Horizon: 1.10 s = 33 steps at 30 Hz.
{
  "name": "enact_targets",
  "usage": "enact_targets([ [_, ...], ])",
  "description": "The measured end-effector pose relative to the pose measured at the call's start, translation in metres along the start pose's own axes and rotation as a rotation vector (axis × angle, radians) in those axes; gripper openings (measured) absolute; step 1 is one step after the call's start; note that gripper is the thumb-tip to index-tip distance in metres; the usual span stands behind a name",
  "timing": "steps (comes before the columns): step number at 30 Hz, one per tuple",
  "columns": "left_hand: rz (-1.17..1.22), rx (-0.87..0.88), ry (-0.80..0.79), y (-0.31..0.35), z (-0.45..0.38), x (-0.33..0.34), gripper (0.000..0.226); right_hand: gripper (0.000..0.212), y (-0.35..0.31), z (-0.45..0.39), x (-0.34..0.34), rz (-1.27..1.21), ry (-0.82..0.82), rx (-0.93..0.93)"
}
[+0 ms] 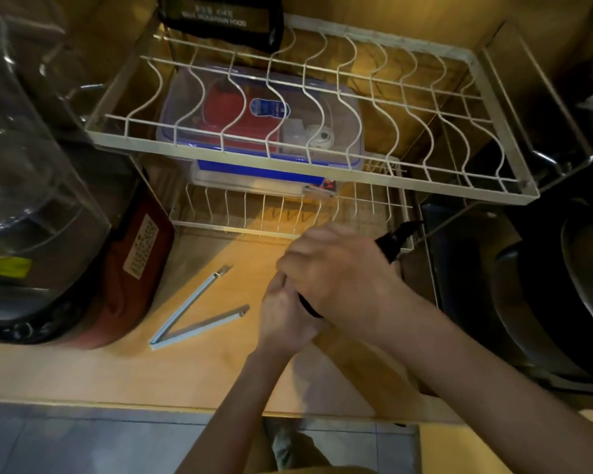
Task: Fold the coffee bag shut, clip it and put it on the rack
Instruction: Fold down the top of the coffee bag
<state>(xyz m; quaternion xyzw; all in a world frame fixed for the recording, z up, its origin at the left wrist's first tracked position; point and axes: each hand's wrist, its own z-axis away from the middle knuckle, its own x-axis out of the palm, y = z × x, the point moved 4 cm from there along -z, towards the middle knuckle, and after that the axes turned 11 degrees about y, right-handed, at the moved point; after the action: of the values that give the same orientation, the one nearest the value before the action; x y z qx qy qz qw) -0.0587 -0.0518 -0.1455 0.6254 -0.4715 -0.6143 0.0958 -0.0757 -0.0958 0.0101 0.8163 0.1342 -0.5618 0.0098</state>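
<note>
A black coffee bag point(392, 239) stands on the wooden counter, mostly hidden under my hands; only its upper right corner and a dark strip by my left thumb show. My right hand point(339, 268) presses over the bag's top. My left hand point(285, 313) grips the bag's left side from below. A pale blue sealing clip point(192, 311) lies open in a V shape on the counter, to the left of my hands and apart from them. The white two-tier wire rack point(308, 159) stands just behind.
On the rack's lower tier sits a clear lidded box point(257, 121) with red and blue contents. Another dark bag point(223, 18) rests at the rack's back left. A red pouch point(131, 265) and a large clear jug point(24, 186) stand left; dark pans point(562, 292) right.
</note>
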Motion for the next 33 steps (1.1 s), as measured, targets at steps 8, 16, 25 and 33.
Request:
enact_targets([
  [8,0.081,-0.105,-0.015,-0.01,0.0,0.011,0.076,0.009,0.016,-0.018,0.022,0.413,-0.609,0.04],
  [16,0.218,-0.058,0.07,-0.005,-0.001,0.002,0.084,0.009,0.049,-0.003,0.012,0.334,-0.546,0.101],
  [25,0.24,-0.13,0.078,-0.017,0.008,-0.003,0.074,0.018,0.06,-0.003,-0.004,0.254,-0.374,0.155],
  [33,0.23,-0.109,0.028,-0.02,0.011,0.003,0.081,0.019,0.052,-0.005,-0.004,0.219,-0.449,0.104],
])
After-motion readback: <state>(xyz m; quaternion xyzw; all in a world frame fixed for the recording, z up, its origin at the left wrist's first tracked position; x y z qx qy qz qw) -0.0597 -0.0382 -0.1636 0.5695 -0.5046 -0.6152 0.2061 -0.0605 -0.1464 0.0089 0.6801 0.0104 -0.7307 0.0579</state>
